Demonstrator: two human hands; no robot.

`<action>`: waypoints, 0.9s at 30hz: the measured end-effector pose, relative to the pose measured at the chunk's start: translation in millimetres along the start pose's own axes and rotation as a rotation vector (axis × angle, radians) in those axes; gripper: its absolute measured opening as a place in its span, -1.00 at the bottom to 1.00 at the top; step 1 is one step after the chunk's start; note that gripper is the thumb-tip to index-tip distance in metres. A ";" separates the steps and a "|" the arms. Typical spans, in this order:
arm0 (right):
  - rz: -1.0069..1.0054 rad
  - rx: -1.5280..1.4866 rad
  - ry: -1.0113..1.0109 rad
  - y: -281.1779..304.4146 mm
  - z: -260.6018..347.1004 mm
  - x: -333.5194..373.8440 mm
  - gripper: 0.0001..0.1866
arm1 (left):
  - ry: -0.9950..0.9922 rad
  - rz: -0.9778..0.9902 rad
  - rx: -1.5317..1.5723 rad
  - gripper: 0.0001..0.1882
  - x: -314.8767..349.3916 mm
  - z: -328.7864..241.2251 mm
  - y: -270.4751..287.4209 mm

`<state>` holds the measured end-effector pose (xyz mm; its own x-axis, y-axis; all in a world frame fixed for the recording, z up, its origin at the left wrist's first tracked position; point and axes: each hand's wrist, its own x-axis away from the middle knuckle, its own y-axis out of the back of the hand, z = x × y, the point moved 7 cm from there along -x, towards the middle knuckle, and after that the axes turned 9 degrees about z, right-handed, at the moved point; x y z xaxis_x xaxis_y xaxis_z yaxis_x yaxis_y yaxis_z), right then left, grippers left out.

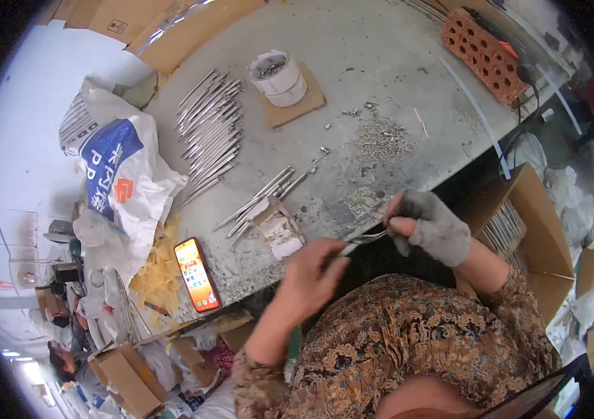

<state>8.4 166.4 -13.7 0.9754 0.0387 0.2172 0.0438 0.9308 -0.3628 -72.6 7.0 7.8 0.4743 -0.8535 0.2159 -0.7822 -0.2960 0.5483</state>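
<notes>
Grey tabletop point(374, 42): metal rods point(209, 129), lit phone point(197, 274), perforated brick point(484, 56), heap of small metal pieces point(384, 141), cardboard square point(286, 116).

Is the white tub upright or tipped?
Upright: the white tub stands on a brown board, open at the top, small metal pieces inside.

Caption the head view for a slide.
Bare left hand and gloved right hand holding slim metal pieces at a grey workbench, metal rods laid out beyond.

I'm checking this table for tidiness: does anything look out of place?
The lit phone lies near the edge of the table, odd alongside metal rods. Small metal pieces lie heaped loose, perhaps spilled.
</notes>
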 end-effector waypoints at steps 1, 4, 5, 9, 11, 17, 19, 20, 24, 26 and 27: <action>-0.067 -0.034 0.068 5.8 5.9 4.5 -0.80 | -0.054 -0.068 -0.118 -0.81 4.1 -2.9 22.3; -0.130 0.056 0.117 22.1 9.9 14.4 -0.80 | -0.077 -0.292 -0.335 -0.84 -19.2 13.5 94.0; -0.142 0.055 0.122 24.9 8.1 14.1 -0.80 | -0.053 -0.375 -0.346 -0.84 -26.1 28.1 118.0; -0.140 0.215 0.118 31.1 8.3 10.0 -0.80 | -0.121 -0.452 -0.439 -0.80 -45.7 103.5 181.5; -0.170 0.271 0.114 41.9 12.2 6.5 -0.81 | -0.131 -0.432 -0.437 -0.78 -62.7 112.8 184.0; -0.437 1.433 0.403 57.0 59.0 -37.0 -0.78 | 0.035 -0.414 -0.772 -0.82 -95.1 114.4 184.2; -0.347 1.649 0.111 58.0 50.6 -71.7 -0.78 | -0.050 -0.425 -0.743 -0.83 -95.4 111.8 183.4; -0.339 1.648 0.112 62.3 47.3 -82.6 -0.78 | -0.043 -0.426 -0.743 -0.83 -94.5 112.0 184.6; -0.331 1.752 0.226 77.6 46.9 -97.5 -0.79 | -0.071 -0.342 -0.870 -0.80 -102.2 102.2 181.3; -0.327 1.709 0.300 75.3 55.6 -91.8 -0.81 | -0.076 -0.317 -0.935 -0.79 -103.6 106.0 180.8; -0.360 1.531 0.175 82.9 59.5 -89.3 -0.82 | -0.121 -0.308 -0.976 -0.77 -102.6 111.1 182.2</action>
<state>-88.0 261.7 -9.2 0.9791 -0.1956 -0.0557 0.1238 0.3556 0.9264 -308.7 -7.0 -4.2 0.5127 -0.8530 -0.0982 0.0613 -0.0777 0.9951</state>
